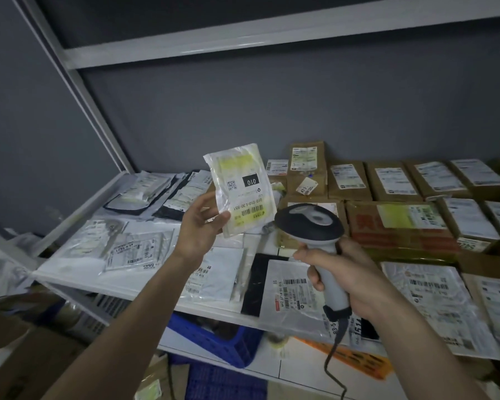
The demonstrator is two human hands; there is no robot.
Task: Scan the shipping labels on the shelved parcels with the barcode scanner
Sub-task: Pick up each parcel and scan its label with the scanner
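My left hand [198, 223] holds up a small clear plastic parcel [243, 187] above the shelf, thumb pinching its lower left corner. Its label faces me upside down, with a barcode and "010" on it. My right hand [344, 272] grips the grey handle of the barcode scanner [311, 223]. The scanner's dark head sits just right of and below the parcel, a short gap from the label. Its cable hangs down past the shelf edge.
The white shelf [78, 272] carries flat plastic mailers [139, 249] on the left and labelled cardboard boxes [393, 180] at the back right. A larger red-printed box [399, 226] lies behind the scanner. Blue crates [214, 342] stand on the level below. Another shelf board [243, 47] runs overhead.
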